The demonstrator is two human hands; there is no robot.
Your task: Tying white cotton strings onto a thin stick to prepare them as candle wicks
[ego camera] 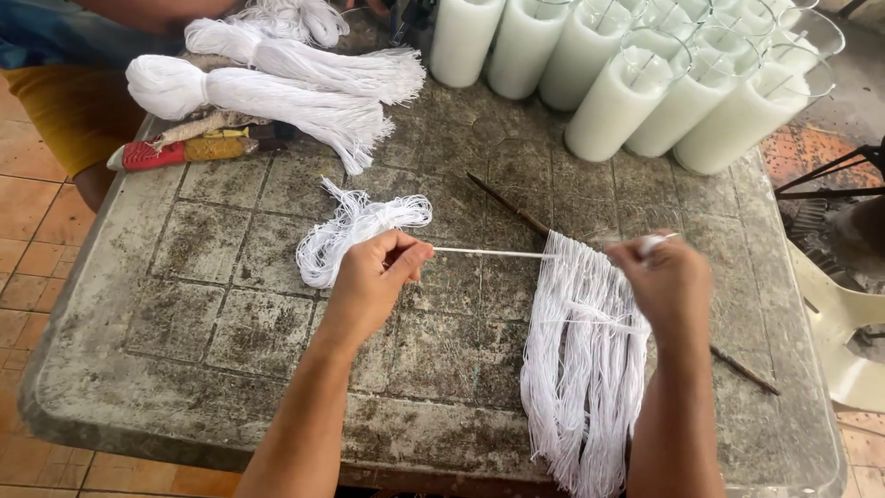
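My left hand (376, 277) pinches one end of a thin white rod (489, 252) held level above a stained grey table (230, 332). My right hand (666, 277) grips the rod's other end. A curtain of white strings (581, 369) hangs over the rod near my right hand and spills past the table's front edge. A loose bunch of white string (346, 235) lies just behind my left hand. A thin dark stick (507, 205) lies slantwise on the table under the strings.
Two thick tied bundles of white cord (267, 88) lie at the back left beside a red-handled tool (157, 154). Several white candles in glass jars (636, 88) stand at the back right. Another person sits at the far left corner.
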